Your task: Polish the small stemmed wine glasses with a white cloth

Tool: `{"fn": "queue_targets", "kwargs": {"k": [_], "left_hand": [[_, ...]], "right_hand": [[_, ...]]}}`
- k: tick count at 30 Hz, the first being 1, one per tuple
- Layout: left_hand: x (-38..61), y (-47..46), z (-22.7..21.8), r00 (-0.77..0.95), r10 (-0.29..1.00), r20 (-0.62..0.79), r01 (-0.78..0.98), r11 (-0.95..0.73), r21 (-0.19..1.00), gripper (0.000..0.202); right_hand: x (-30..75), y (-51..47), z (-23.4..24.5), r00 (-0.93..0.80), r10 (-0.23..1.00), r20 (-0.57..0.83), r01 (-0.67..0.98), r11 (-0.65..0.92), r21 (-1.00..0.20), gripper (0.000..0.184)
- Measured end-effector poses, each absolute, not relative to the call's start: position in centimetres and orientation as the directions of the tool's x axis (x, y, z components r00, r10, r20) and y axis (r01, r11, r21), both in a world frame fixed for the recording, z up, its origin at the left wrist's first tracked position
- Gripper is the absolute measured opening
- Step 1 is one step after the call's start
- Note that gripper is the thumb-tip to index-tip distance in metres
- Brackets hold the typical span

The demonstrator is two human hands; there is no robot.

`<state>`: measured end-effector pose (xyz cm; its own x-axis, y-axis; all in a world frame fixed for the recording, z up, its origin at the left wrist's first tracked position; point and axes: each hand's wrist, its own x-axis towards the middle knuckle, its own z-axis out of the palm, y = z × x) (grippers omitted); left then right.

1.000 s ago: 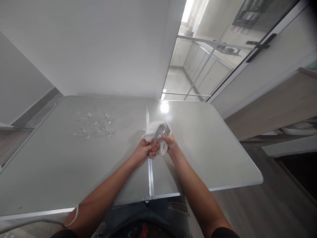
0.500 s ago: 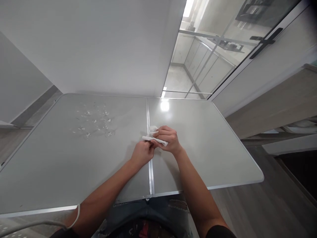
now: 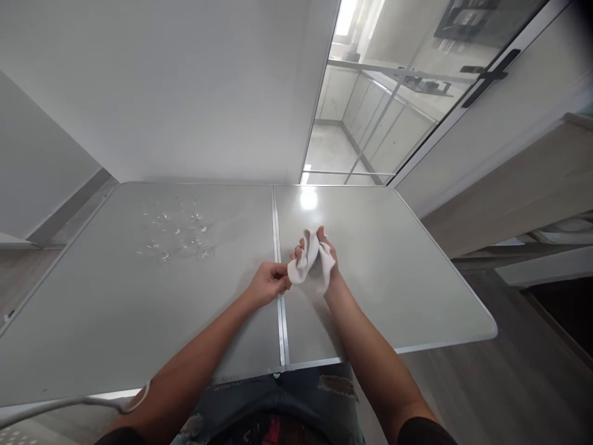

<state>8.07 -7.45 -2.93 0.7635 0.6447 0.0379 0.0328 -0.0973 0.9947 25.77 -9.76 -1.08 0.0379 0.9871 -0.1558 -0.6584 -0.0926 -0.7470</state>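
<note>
A crumpled white cloth (image 3: 311,262) lies over the palm and fingers of my right hand (image 3: 332,250), which is turned up with its thumb raised and fingertips showing past the cloth. My left hand (image 3: 269,285) is closed in a pinch at the cloth's left edge, just over the table's seam. Whatever sits between its fingertips is hidden or too small to make out. Several small clear, shiny pieces (image 3: 177,232), glass-like or plastic, are spread on the table's left half, away from both hands.
The pale folding table (image 3: 398,272) has a metal strip (image 3: 280,327) down its middle. A white wall (image 3: 208,93) and a glass door (image 3: 370,123) stand behind it. A light cable (image 3: 83,402) crosses near my left forearm at the front left corner.
My right hand has turned palm-up, and the cloth has opened from a flat fold into a loose, raised bunch. My left hand stays pinched near the seam.
</note>
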Motion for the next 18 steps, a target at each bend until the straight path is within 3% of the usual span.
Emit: {"fn": "queue_targets", "kwargs": {"k": [3,5,7,11,16,18], "left_hand": [[9.2,-7.2,-4.2,0.661,0.75,0.014,-0.116,0.084,0.99,0.041],[10.1,-7.0,-5.0,0.516,0.856,0.001,-0.21,0.126,0.969,0.039],[10.7,-6.7,-5.6,0.385,0.923,-0.019,-0.304,0.146,0.941,0.041],[10.5,-5.7,-5.7,0.241,0.97,0.028,-0.389,0.07,0.918,0.047],[9.6,-4.2,-5.9,0.142,0.976,0.167,-0.284,-0.122,0.951,0.05],[9.4,-3.7,-6.1,0.156,0.973,0.171,-0.278,-0.123,0.953,0.05]], "right_hand": [[23.0,-8.9,-1.9,0.31,0.931,-0.193,-0.689,0.08,-0.72,0.056],[21.3,-8.6,-2.6,0.501,0.85,-0.164,-0.568,0.18,-0.803,0.053],[20.2,-8.5,-3.3,0.541,0.84,-0.035,-0.363,0.196,-0.911,0.051],[20.1,-8.9,-3.7,0.248,0.959,0.134,-0.067,0.155,-0.986,0.055],[21.5,-9.9,-3.3,-0.149,0.971,0.19,-0.102,0.176,-0.979,0.061],[21.8,-9.9,-3.5,-0.218,0.954,0.207,-0.066,0.197,-0.978,0.061]]}}
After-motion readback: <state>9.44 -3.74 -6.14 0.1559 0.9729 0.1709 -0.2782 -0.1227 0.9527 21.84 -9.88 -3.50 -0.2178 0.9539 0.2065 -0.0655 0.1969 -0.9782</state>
